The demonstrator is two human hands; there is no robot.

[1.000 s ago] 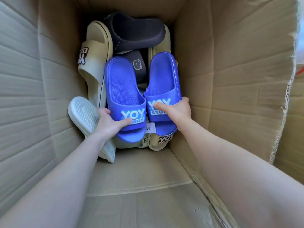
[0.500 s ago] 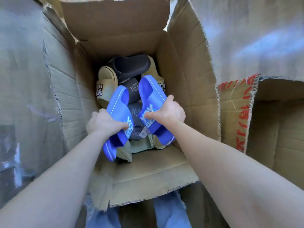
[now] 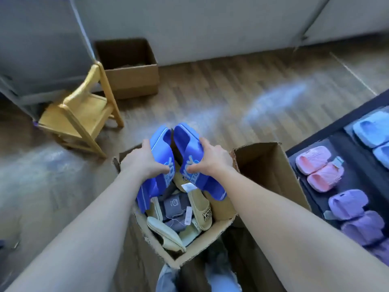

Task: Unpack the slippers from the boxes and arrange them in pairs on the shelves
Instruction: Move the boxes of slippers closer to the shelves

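Head view, near first: the open brown cardboard box [image 3: 207, 239] has tan, grey and pale rubber slippers [image 3: 201, 211] left inside, so lots of unpacking is to do. Just above the box, the left hand [image 3: 143, 163] wraps its fingers round a bright blue rubber slipper [image 3: 156, 184]. The right hand [image 3: 212, 161] wraps round the other blue slipper [image 3: 189, 144]. Neither is on a shelf yet. Right of the box, the dark shelf [image 3: 355, 183] holds pink, purple and light blue slipper pairs [image 3: 317, 167], so some is done.

Both arms outstretched, left hand [image 3: 145, 163] and right hand [image 3: 212, 161] close together, fingers [image 3: 203, 144] curled
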